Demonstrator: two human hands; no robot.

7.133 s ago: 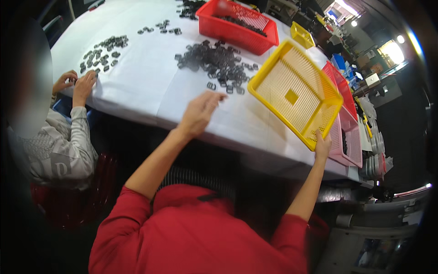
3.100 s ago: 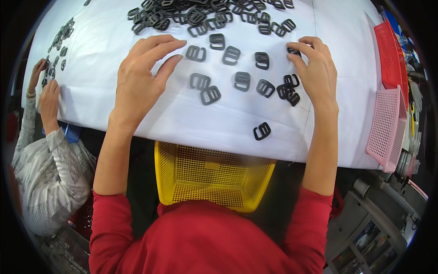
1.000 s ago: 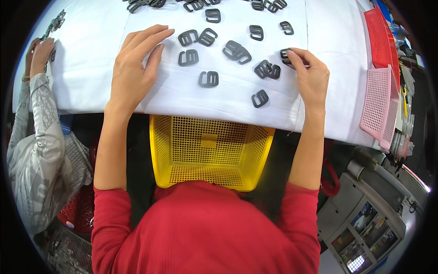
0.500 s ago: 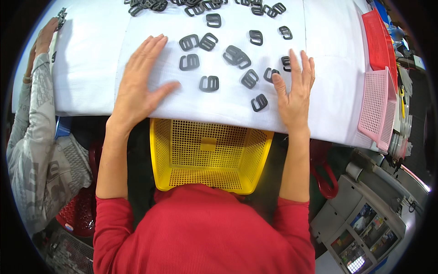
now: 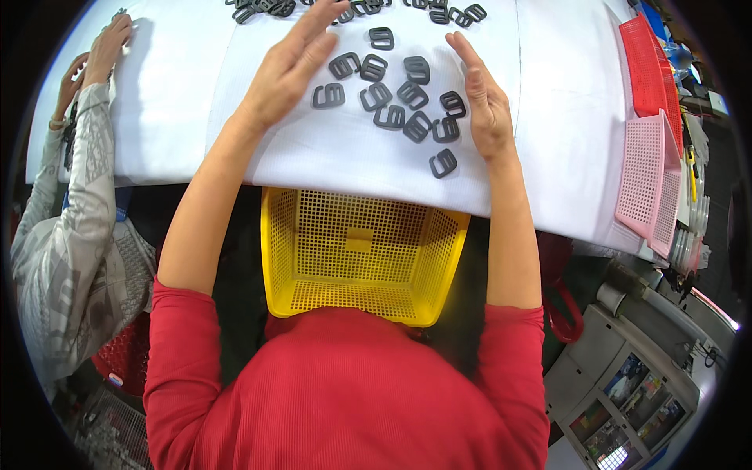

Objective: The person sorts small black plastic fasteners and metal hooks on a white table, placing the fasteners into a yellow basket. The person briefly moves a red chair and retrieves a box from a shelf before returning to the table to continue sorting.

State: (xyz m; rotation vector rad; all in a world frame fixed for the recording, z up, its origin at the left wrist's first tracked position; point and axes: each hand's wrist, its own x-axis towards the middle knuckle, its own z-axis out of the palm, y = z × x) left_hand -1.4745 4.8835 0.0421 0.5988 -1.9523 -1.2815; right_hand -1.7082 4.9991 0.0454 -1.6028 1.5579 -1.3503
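Several dark plastic strap buckles [image 5: 389, 117] lie scattered on the white-covered table between my hands, some touching or overlapping. My left hand [image 5: 286, 70] is stretched out on the left of them, fingers extended and thumb apart, holding nothing. Its fingertips reach toward a heap of more buckles [image 5: 278, 7] at the far edge of the view. On the right side of the scattered buckles, my right hand [image 5: 489, 110] is open on its edge with fingers straight. One buckle [image 5: 453, 104] lies just left of its thumb, and another [image 5: 442, 163] is closest to the table's front edge.
Below the table's front edge, a yellow perforated basket [image 5: 360, 301] sits between my forearms. Pink [image 5: 646, 176] and red baskets [image 5: 647, 69] stand at the table's right side. At the left, a co-worker in a grey sleeve [image 5: 92, 145] has both hands on the table.
My left hand has moved farther away and to the right. The right hand has shifted up and left, and the buckles near it now lie closer to the others.
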